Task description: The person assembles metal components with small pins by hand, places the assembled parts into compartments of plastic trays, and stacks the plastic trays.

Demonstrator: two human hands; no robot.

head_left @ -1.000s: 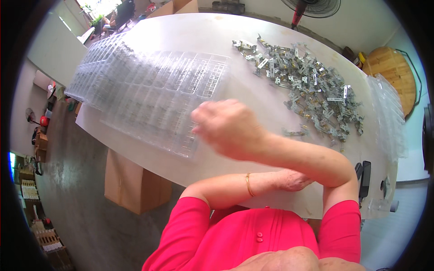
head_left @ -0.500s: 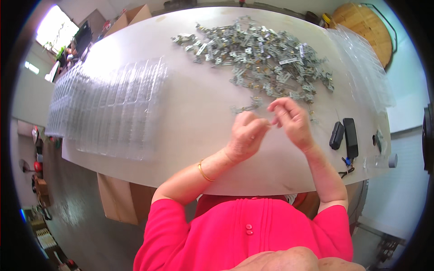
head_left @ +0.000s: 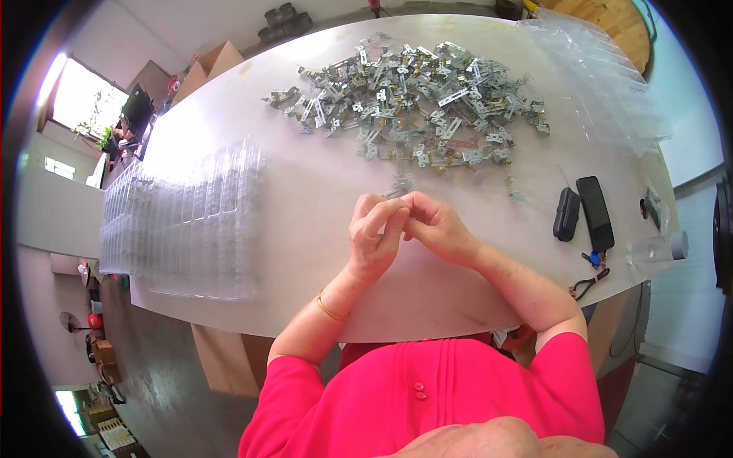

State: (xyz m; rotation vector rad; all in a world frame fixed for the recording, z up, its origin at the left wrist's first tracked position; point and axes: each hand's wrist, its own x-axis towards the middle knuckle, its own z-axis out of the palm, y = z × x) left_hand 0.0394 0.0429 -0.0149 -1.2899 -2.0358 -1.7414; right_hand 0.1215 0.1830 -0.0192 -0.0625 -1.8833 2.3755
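My left hand (head_left: 374, 237) and my right hand (head_left: 437, 227) meet over the middle of the table, fingertips pinched together. Whatever they grip between them is too small and too hidden to name. Just beyond the fingertips lie a few small metal parts (head_left: 401, 184), apart from the larger heap. That heap of small silvery metal brackets (head_left: 412, 99), some with brass-coloured bits, spreads across the far half of the pale table (head_left: 305, 229).
Clear plastic trays (head_left: 202, 221) are stacked at the left; more clear plastic trays (head_left: 603, 84) lie far right. A black phone (head_left: 595, 214), a dark case (head_left: 566, 215), keys (head_left: 593, 259) and a clear bottle (head_left: 653, 249) sit on the right. A cardboard box (head_left: 221, 359) stands below the table's edge.
Both hands have shifted left and slightly nearer, and the right hand has closed in against the left. The view has also shifted a little.
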